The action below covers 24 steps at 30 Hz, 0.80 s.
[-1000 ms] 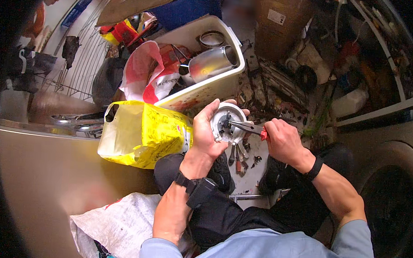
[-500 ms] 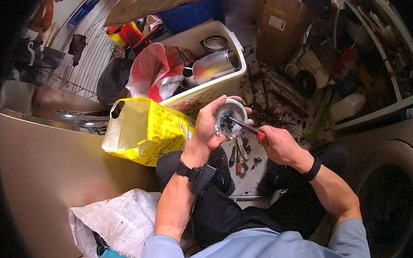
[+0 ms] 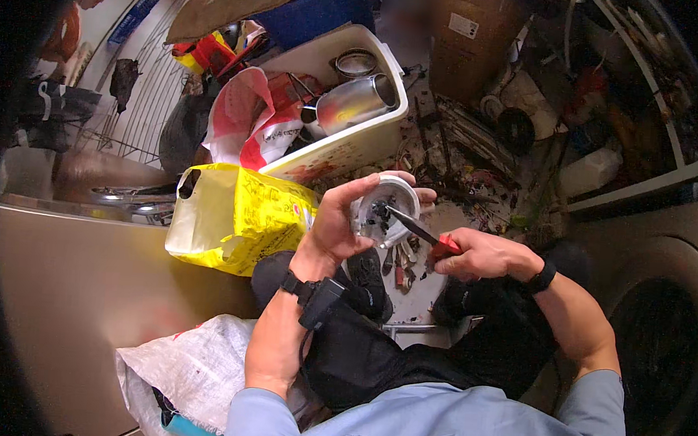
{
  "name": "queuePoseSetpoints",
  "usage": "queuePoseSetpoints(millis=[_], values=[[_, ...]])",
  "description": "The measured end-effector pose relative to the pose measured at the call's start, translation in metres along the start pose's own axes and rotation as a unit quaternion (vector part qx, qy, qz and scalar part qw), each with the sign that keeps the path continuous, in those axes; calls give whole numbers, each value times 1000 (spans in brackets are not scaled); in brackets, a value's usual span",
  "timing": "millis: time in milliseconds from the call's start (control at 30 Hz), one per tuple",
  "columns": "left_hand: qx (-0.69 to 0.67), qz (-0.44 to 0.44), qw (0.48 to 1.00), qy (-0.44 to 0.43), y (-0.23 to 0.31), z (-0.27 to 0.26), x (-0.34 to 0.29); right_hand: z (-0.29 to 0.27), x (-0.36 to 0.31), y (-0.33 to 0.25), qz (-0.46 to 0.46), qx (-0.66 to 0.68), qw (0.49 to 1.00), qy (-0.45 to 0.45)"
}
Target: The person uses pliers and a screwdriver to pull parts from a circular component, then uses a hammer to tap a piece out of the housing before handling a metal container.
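Note:
My left hand (image 3: 339, 217) is wrapped round a shallow, round whitish metal cup (image 3: 398, 191), tilted so its inside faces me. Dark flakes and grime (image 3: 378, 214) lie in the cup. My right hand (image 3: 485, 255) grips the red handle of a tool with a narrow, tapering metal blade (image 3: 413, 225); I cannot make out its exact kind. The blade's tip is inside the cup, at the dark flakes. Below the cup, several hand tools with red and dark handles (image 3: 400, 276) lie on the floor between my shoes.
A yellow bag (image 3: 266, 221) stands left of my left hand. Behind it is a white tub (image 3: 352, 157) holding a metal cylinder (image 3: 356, 105). Scrap and debris (image 3: 477, 185) litter the floor. A front-loading machine (image 3: 660, 313) stands right; a white woven sack (image 3: 191, 360) lies lower left.
The cup has tilted a little and moved slightly down. My right hand has shifted down, showing more of the red handle, while the blade's tip stays in the cup.

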<state>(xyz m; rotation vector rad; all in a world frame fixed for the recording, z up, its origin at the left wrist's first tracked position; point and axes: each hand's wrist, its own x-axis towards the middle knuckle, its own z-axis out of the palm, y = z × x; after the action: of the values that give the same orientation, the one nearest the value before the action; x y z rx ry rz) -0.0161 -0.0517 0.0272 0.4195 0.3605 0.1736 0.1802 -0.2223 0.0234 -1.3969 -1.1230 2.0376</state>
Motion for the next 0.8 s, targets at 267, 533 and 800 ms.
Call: queuePoseSetpoints(millis=[267, 533, 800], values=[[56, -68, 995, -46, -7, -9, -1, 8, 0, 11, -38, -130, 991, 9], [39, -66, 997, -11, -7, -12, 5, 14, 11, 16, -64, -279, 946, 155], [16, -70, 997, 15, -7, -26, 14, -3, 12, 30, -125, -413, 866, 254]])
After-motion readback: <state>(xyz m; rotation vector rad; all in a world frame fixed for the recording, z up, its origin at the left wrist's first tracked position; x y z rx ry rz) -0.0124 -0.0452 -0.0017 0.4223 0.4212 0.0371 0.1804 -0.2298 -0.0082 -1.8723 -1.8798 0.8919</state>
